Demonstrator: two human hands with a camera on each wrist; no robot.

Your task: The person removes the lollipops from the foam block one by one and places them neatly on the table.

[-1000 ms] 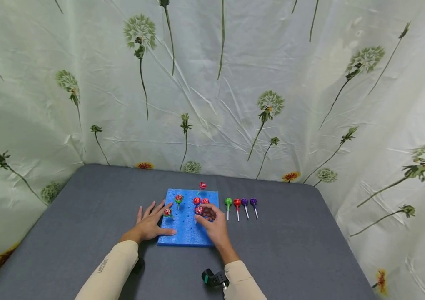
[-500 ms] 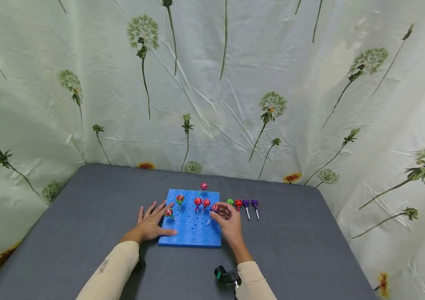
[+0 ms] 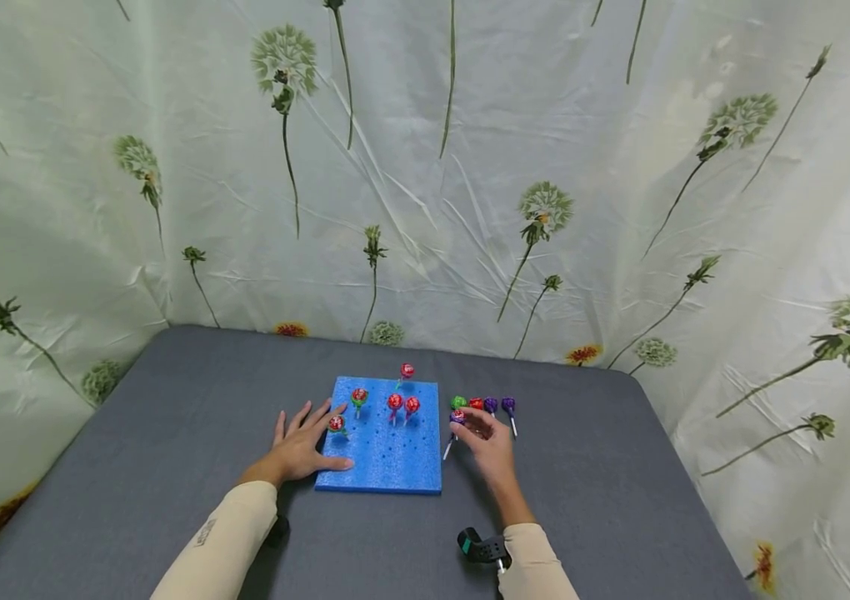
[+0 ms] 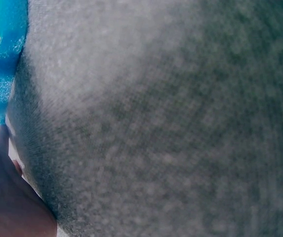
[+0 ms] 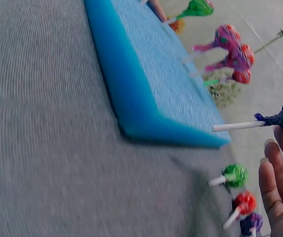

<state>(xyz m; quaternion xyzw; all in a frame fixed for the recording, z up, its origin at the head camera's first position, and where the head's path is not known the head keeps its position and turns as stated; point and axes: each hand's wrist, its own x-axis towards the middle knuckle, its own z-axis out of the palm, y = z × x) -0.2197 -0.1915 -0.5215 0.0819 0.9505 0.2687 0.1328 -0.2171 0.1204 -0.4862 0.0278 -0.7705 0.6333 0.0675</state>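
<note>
In the head view a blue foam board (image 3: 387, 475) with small holes lies on the table. My left hand (image 3: 296, 452) rests with spread fingers along its left side, thumb on the near part. My right hand (image 3: 494, 454) pinches a purple-wrapped lollipop (image 3: 457, 417) by its head, just off the board's right edge. In the right wrist view this lollipop's white stick (image 5: 237, 127) points left, free of the board. Several lollipops stand upright in the board, among them a green-and-red one (image 3: 359, 397) and a pink-red one (image 3: 395, 402).
Beyond my right hand a row of lollipops lies on the grey table (image 3: 590, 500): a green one (image 3: 458, 402), a red one (image 3: 476, 403) and two purple ones (image 3: 508, 405). A flower-printed curtain (image 3: 425, 183) hangs behind the table.
My right hand has moved right with the purple lollipop, from over the board to beyond its right edge, near the row. My left hand has stayed in place.
</note>
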